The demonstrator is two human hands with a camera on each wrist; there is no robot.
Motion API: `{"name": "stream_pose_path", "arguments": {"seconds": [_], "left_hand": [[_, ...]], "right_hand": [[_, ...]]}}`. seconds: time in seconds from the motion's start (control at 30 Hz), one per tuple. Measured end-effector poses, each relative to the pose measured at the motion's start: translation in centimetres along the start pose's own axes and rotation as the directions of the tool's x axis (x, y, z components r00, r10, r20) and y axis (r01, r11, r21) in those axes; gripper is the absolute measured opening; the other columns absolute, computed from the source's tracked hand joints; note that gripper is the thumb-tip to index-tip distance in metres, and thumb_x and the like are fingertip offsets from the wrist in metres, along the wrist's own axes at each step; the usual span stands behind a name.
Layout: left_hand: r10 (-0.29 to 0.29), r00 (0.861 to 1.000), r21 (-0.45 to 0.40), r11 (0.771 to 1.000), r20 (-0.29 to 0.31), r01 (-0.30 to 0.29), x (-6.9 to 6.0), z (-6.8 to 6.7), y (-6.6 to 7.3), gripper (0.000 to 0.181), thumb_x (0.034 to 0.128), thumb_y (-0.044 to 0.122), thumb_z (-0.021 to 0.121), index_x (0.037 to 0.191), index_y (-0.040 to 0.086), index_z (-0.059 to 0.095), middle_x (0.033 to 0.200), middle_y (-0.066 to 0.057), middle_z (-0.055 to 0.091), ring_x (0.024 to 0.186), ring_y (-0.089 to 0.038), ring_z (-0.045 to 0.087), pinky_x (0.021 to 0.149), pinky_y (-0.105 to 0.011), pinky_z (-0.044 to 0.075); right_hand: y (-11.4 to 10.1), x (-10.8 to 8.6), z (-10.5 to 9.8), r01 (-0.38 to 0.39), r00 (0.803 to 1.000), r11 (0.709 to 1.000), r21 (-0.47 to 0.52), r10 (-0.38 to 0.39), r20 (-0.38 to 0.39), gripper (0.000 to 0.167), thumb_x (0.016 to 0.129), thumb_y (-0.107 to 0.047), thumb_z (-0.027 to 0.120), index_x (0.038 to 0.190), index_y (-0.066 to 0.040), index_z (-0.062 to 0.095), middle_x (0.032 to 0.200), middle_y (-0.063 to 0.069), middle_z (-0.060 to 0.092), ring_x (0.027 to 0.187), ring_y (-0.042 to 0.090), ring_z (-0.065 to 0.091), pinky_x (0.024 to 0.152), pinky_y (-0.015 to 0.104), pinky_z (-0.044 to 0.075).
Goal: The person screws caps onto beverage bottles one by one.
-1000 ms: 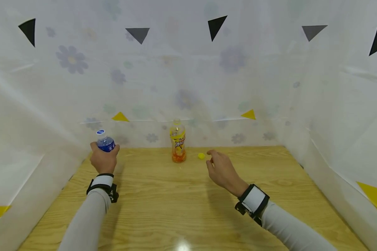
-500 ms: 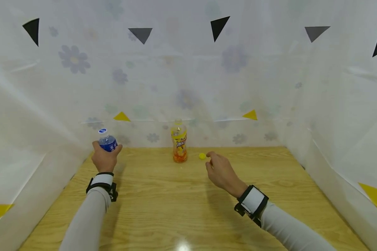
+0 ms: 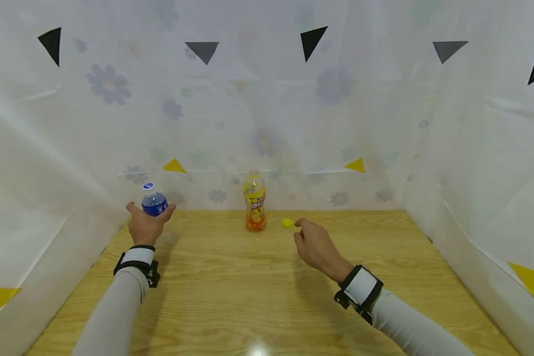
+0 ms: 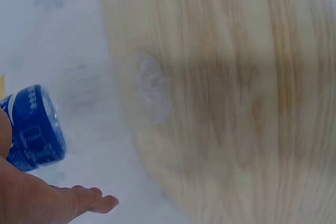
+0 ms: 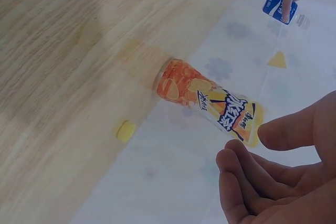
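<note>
A clear bottle with a blue label and white cap stands upright at the back left. My left hand is around its near side, thumb and fingers spread apart; in the left wrist view straight fingers show a gap from the label. An iced tea bottle, with a yellow label and orange liquid low inside, stands uncapped at the back middle. Right of it lies a yellow bottle cap on the table. My right hand hovers just right of the cap, fingers loosely bent and holding nothing, thumb apart from them.
The wood-grain table reaches back to a pale flowered sheet that hangs behind and along both sides. Black, grey and yellow triangles are stuck on the sheet. Each wrist wears a strapped camera band.
My left hand's thumb and fingers have spread wider from the blue-labelled bottle, and its wrist has drawn slightly left. The right hand stays nearly still by the cap. The head view has shifted slightly.
</note>
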State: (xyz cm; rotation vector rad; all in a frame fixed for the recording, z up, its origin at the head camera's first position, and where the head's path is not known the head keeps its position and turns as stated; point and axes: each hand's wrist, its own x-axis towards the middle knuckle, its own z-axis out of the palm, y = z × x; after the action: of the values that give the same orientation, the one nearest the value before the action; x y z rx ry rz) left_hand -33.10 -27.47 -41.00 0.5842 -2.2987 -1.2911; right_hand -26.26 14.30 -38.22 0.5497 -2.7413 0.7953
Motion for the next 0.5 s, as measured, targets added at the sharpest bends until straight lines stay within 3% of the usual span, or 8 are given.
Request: {"name": "stream_pose_path", "arguments": {"seconds": [0.2, 0.3, 0.4, 0.5], "left_hand": [[0.057, 0.998, 0.050, 0.997, -0.019, -0.056, 0.8, -1.5, 1.4, 0.115, 0.0862, 0.058, 0.073, 0.162, 0.013, -0.002, 0.150, -0.042, 0.034, 0.137, -0.060, 0.037, 0.110, -0.069, 0.033], [0.131, 0.989, 0.049, 0.990, -0.061, -0.129, 1.5, -2.1, 2.8, 0.111, 0.0873, 0.057, 0.072, 0.163, 0.017, 0.002, 0.152, -0.037, 0.037, 0.136, -0.060, 0.038, 0.110, -0.070, 0.031], [0.257, 0.960, 0.047, 0.966, -0.115, -0.253, 2.3, -2.4, 4.6, 0.102, 0.0897, 0.053, 0.072, 0.164, 0.018, 0.010, 0.157, -0.031, 0.035, 0.141, -0.057, 0.033, 0.116, -0.070, 0.020], [0.392, 0.907, 0.044, 0.920, -0.152, -0.390, 2.6, -2.2, 6.8, 0.093, 0.0922, 0.045, 0.072, 0.163, 0.016, 0.018, 0.161, -0.025, 0.032, 0.148, -0.050, 0.029, 0.121, -0.067, 0.008]], "right_hand": [[-0.1, 0.0, -0.1, -0.009, 1.000, 1.000, 0.008, 0.009, 0.015, 0.029, 0.104, -0.010, 0.054, 0.129, 0.004, 0.059, 0.084, 0.005, 0.063, 0.061, 0.010, 0.052, 0.058, 0.029, 0.044], [-0.1, 0.0, -0.1, -0.014, 1.000, 1.000, 0.014, 0.014, 0.022, 0.029, 0.104, -0.011, 0.053, 0.129, 0.004, 0.059, 0.083, 0.004, 0.062, 0.059, 0.011, 0.051, 0.057, 0.029, 0.043], [-0.2, 0.0, 0.0, -0.021, 0.999, 1.000, 0.016, 0.021, 0.029, 0.029, 0.105, -0.012, 0.052, 0.129, 0.003, 0.058, 0.082, 0.003, 0.061, 0.059, 0.011, 0.050, 0.056, 0.029, 0.042], [-0.2, 0.0, 0.2, -0.026, 0.999, 1.000, 0.017, 0.026, 0.028, 0.029, 0.105, -0.012, 0.052, 0.129, 0.002, 0.059, 0.082, 0.002, 0.061, 0.059, 0.011, 0.050, 0.056, 0.029, 0.042]]}}
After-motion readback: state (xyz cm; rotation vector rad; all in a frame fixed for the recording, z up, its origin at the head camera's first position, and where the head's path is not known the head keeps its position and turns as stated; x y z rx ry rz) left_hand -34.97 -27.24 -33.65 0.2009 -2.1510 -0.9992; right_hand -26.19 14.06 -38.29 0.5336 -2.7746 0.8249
